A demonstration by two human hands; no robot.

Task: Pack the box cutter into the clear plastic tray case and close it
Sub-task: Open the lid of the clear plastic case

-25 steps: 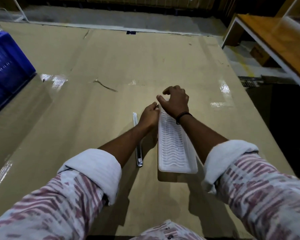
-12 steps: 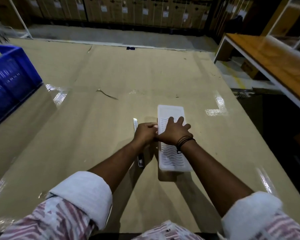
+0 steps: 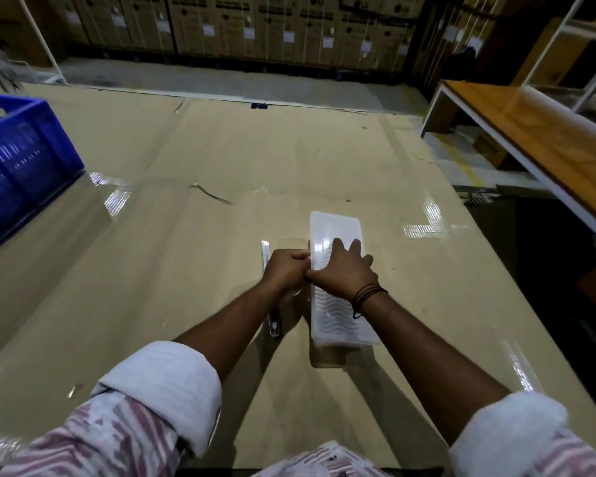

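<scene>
The clear plastic tray case [image 3: 334, 232] lies lengthwise on the cardboard-covered table [image 3: 186, 277], its ribbed surface showing. My right hand [image 3: 343, 270] lies flat on top of the case, fingers spread, thumb at its left edge. My left hand [image 3: 284, 270] is curled at the case's left rim, pinching it beside the right thumb. The slim silver box cutter [image 3: 275, 325] lies on the table just left of the case, parallel to it. My left hand and forearm cover its middle; only its two ends show.
A blue plastic crate [image 3: 18, 160] stands at the table's left edge. A thin dark scrap [image 3: 210, 194] lies further back on the table. A wooden bench with a white frame [image 3: 537, 146] stands to the right, and stacked cartons line the back wall.
A second ago both hands were at the case's far end; they slid back to its middle. The right hand flattened onto the top. The view tilted up slightly.
</scene>
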